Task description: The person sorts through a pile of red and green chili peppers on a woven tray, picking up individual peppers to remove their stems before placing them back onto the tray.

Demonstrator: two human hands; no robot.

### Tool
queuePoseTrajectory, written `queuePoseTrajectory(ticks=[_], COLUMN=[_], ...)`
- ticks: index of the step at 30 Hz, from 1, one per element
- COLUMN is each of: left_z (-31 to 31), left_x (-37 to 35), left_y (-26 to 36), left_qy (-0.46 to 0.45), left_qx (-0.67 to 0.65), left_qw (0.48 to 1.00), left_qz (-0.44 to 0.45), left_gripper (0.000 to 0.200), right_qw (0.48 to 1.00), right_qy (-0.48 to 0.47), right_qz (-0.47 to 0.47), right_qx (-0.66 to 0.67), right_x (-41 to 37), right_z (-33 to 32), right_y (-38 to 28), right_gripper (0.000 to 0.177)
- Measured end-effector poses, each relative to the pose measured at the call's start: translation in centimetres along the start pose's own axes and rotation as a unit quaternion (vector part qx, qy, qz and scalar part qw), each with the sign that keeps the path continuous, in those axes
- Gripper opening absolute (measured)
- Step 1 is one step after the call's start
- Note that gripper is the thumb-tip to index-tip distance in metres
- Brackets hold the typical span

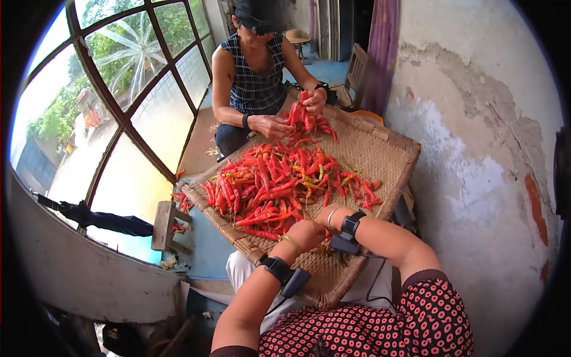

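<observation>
A heap of red chili peppers (267,184), some of them yellowish or greenish, lies on a shallow woven basket tray (375,149). Over the near side of the heap my left hand (306,234) is closed, its fingers curled away from view. Close against it, my right hand (334,216) is also closed. Whatever the fingers hold is hidden by the backs of the hands. A little red shows just below them, probably part of a chili pepper. The tray's near corner (324,297) rests at my lap, under my forearms.
Across the tray a person (256,83) holds several red chili peppers (306,116) in both hands. A wooden stool (169,226) and a dark folded umbrella (107,219) are at the left by the windows. A peeling wall (464,149) stands close on the right.
</observation>
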State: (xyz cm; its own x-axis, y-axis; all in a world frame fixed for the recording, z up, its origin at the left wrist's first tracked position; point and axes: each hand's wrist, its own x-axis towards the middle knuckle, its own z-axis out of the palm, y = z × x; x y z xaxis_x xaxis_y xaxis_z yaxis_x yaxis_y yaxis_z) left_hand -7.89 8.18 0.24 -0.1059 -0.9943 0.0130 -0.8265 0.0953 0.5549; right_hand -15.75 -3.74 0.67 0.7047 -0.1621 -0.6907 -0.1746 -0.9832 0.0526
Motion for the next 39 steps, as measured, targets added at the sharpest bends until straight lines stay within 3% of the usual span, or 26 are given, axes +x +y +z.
queuePoseTrajectory(ticks=[5, 7, 10, 11, 13, 14, 16, 17, 19, 20, 21, 23, 26, 27, 28, 29, 30, 31, 32, 33, 35, 37, 39], left_z=[1.0, 1.2, 1.6, 1.7, 1.8, 1.8, 1.7, 2.0, 2.8, 3.0, 2.8, 2.5, 2.3, 2.3, 2.4, 2.6, 1.8, 1.0, 0.4, 0.1, 0.2, -0.3, -0.6], left_x=[0.1, 0.0, -0.1, -0.1, 0.0, -0.1, 0.0, 0.0, 0.1, 0.2, 0.4, 0.4, -0.1, -0.4, -0.5, -0.4, -0.1, 0.0, 0.1, 0.4, 0.8, 0.7, 0.7], left_y=[-1.9, -2.4, -2.9, -2.9, -2.8, -2.7, -2.4, -2.6, -3.1, -3.1, -2.9, -2.4, -2.3, -3.0, -3.5, -3.7, -3.1, -2.6, -2.3, -2.3, -2.7, -3.0, -3.0], left_qy=[-0.028, -0.110, -0.142, -0.140, -0.185, -0.183, -0.200, -0.198, -0.221, -0.221, -0.241, -0.258, -0.233, -0.154, -0.074, -0.077, -0.025, 0.029, 0.031, 0.034, 0.206, 0.274, 0.309], left_qx=[-0.018, 0.023, -0.009, -0.010, 0.006, 0.005, 0.006, 0.005, 0.037, 0.035, 0.062, 0.093, 0.112, 0.025, -0.062, -0.063, -0.142, -0.219, -0.395, -0.395, -0.526, -0.559, -0.575], left_qw=[0.998, 0.993, 0.989, 0.989, 0.982, 0.982, 0.980, 0.980, 0.975, 0.975, 0.969, 0.962, 0.966, 0.988, 0.994, 0.994, 0.990, 0.973, 0.909, 0.909, 0.812, 0.768, 0.734], left_qz=[-0.054, -0.048, -0.035, -0.035, -0.038, -0.038, -0.018, -0.017, 0.006, 0.006, 0.010, 0.012, -0.021, 0.014, 0.049, 0.050, -0.007, -0.064, -0.129, -0.129, -0.147, -0.151, -0.187], left_gripper=[0.018, 0.021, 0.023, 0.023, 0.025, 0.025, 0.026, 0.026, 0.025, 0.025, 0.025, 0.026, 0.026, 0.023, 0.020, 0.020, 0.016, 0.012, 0.008, 0.008, 0.008, 0.008, 0.008], right_qw=[0.999, 0.997, 0.960, 0.960, 0.887, 0.888, 0.801, 0.802, 0.752, 0.718, 0.719, 0.594, 0.569, 0.563, 0.594, 0.591, 0.634, 0.676, 0.692, 0.694, 0.643, 0.644, 0.692], right_qy=[0.020, 0.023, 0.078, 0.077, 0.216, 0.215, 0.449, 0.449, 0.344, 0.325, 0.323, 0.285, 0.273, 0.258, 0.235, 0.235, 0.237, 0.239, 0.215, 0.215, 0.220, 0.229, 0.195], right_qz=[-0.031, -0.043, -0.074, -0.074, -0.057, -0.058, 0.027, 0.028, 0.013, -0.032, -0.032, -0.052, -0.062, -0.064, -0.073, -0.071, -0.064, -0.057, -0.062, -0.063, -0.109, -0.096, -0.130], right_qx=[0.025, 0.066, 0.259, 0.258, 0.405, 0.403, 0.395, 0.393, 0.562, 0.614, 0.615, 0.751, 0.773, 0.782, 0.766, 0.768, 0.733, 0.694, 0.686, 0.684, 0.726, 0.724, 0.683], right_x=[1.1, -1.0, -1.1, -1.3, -1.4, -0.7, 0.1, 0.3, -1.5, -0.6, -0.5, -0.2, 1.2, 1.3, 1.3, 1.3, 0.8, 0.5, 0.6, 0.8, 1.2, 0.5, 0.0], right_z=[1.2, -1.1, -1.7, -1.9, -2.1, -1.9, -2.4, -2.4, -4.9, -4.8, -4.8, -4.7, -2.3, -1.6, -1.2, -0.9, -1.0, -1.2, -1.0, -1.0, -0.5, -1.1, -1.6], right_y=[0.9, 0.9, 2.6, 3.2, 4.1, 4.2, 4.2, 4.3, 2.6, 2.7, 2.4, 1.9, 1.9, 2.0, 2.3, 2.4, 2.4, 2.4, 3.0, 3.3, 3.5, 2.4, 1.6], right_gripper=[0.020, 0.023, 0.017, 0.017, 0.018, 0.018, 0.017, 0.017, 0.016, 0.014, 0.014, 0.011, 0.013, 0.014, 0.017, 0.017, 0.019, 0.020, 0.026, 0.026, 0.031, 0.034, 0.031])
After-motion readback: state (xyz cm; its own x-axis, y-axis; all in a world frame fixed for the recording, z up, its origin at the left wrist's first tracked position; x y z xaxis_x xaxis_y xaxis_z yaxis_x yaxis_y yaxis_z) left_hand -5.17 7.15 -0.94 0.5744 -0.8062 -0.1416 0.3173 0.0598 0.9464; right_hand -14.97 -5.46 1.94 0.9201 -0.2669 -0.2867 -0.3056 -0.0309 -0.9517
